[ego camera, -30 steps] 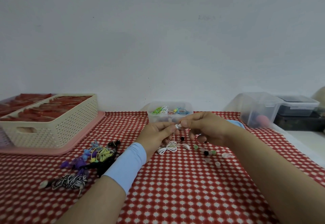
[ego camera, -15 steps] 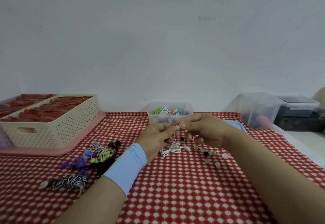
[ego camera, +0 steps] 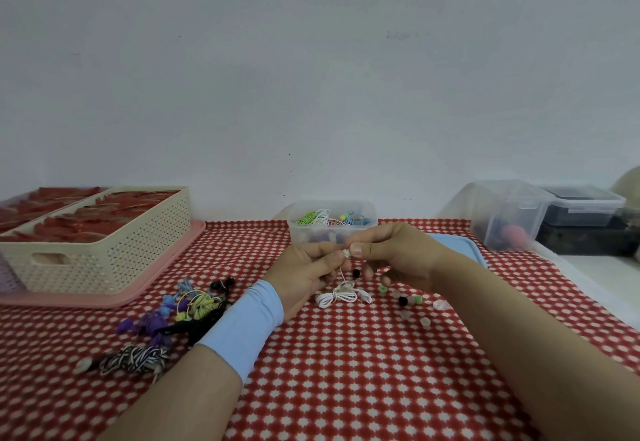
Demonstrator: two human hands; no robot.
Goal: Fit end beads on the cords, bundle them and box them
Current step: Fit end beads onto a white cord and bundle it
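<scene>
The left hand (ego camera: 304, 267) pinches the white cord (ego camera: 341, 293) and the right hand (ego camera: 391, 253) pinches a pale bead (ego camera: 346, 253) onto its end, where a loosened pinch could drop it among the loose beads (ego camera: 410, 300).

Loose beads (ego camera: 410, 300) beside bare cloth (ego camera: 346, 371)

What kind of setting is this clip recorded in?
Likely a home craft corner by a bare wall: red patterned tablecloth, clear tub of coloured cords, loose beads, left hand and right hand pinching a white cord.
</scene>
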